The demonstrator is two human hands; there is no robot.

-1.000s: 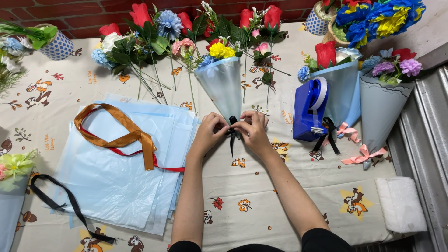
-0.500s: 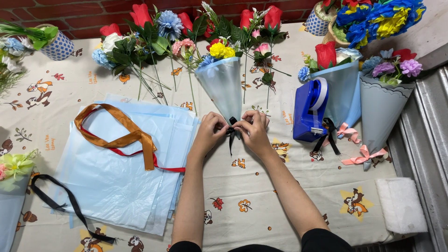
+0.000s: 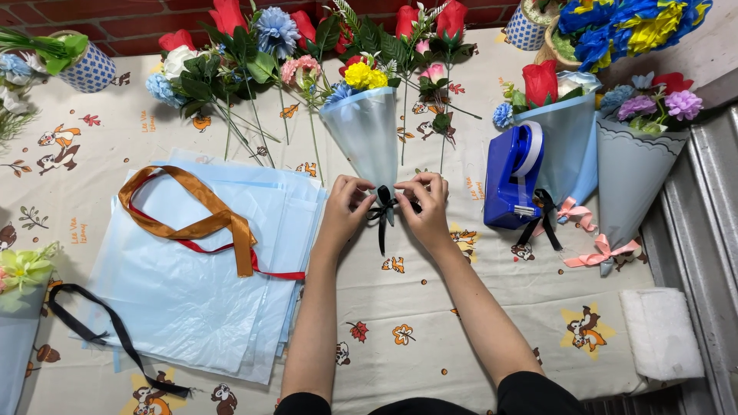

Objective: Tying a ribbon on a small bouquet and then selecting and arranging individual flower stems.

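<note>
Your left hand (image 3: 344, 206) and right hand (image 3: 424, 204) pinch the black ribbon bow (image 3: 382, 209) closed around the pale blue cone wrap (image 3: 364, 140), which holds yellow and pink flowers (image 3: 364, 75).

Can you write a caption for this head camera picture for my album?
Both hands, left hand and right hand, pinch a black ribbon bow on a pale blue bouquet.
</note>
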